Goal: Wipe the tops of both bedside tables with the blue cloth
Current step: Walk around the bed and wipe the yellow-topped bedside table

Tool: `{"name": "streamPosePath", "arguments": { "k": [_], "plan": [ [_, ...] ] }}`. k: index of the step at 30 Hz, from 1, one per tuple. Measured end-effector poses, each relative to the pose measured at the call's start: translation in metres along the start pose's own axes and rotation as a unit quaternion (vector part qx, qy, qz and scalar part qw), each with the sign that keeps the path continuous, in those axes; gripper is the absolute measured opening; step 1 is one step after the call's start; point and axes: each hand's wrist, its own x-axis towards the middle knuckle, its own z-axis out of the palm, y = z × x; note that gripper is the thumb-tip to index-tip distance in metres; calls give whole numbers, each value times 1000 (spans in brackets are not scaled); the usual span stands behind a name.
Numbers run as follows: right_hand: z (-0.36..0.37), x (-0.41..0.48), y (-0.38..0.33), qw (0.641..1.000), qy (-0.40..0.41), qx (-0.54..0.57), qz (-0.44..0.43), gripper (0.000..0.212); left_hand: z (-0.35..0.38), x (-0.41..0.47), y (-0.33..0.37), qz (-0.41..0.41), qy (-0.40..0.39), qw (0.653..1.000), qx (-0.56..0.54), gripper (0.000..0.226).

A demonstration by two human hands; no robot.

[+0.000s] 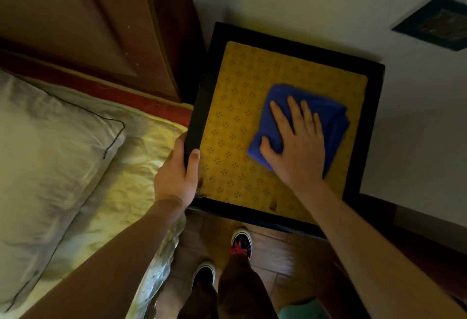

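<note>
Over on the left lay the pillow (pixel 48 141) on the bed (pixel 141 146), pressed right up against the bench (pixel 199 106). My left hand (pixel 177 174) was clamped on the bench's dark near-left edge, thumb over the top, fingers wrapped under, steadying it. That grip mattered: had it slackened while I pushed, I reckoned the little bench could have skated toward the wall (pixel 328 2) or rocked. Moving right, the yellow patterned top (pixel 235 121) showed dark marks near the front edge, easy to miss if my strokes ran short. Then my right hand (pixel 295 141), fingers spread flat, was pressing the folded blue cloth (pixel 328 116) onto the right half of that top. Folded that thick, it could have slid out from under my palm or unfolded mid-stroke. The second bench was nowhere in sight, not yet wiped as far as I could judge.
</note>
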Motion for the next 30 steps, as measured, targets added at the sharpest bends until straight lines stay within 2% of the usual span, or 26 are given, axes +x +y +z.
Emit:
{"name": "streamPosePath", "arguments": {
  "k": [7, 14, 18, 25, 27, 30],
  "plan": [
    [-6, 123, 0, 1000, 12, 0, -9, 63, -2, -1, 3, -7, -4, 1000, 6, 58],
    [-8, 132, 2, 1000, 1, 6, -8, 63, -2, -1, 6, -15, -13, 1000, 9, 50],
    [-8, 81, -6, 999, -1, 23, -27, 60, -1, -2, 6, -7, -8, 1000, 2, 49],
    [2, -110, -45, 992, -87, 26, -88, 61, -1, -2, 3, -11, 2, 1000, 9, 52],
    [6, -124, -47, 991, -92, 19, -95, 62, -1, -2, 4, -14, -4, 1000, 7, 54],
    [7, -95, -47, 990, -89, 20, -106, 64, -2, -1, 3, -17, -1, 1000, -1, 55]
  ]
}}
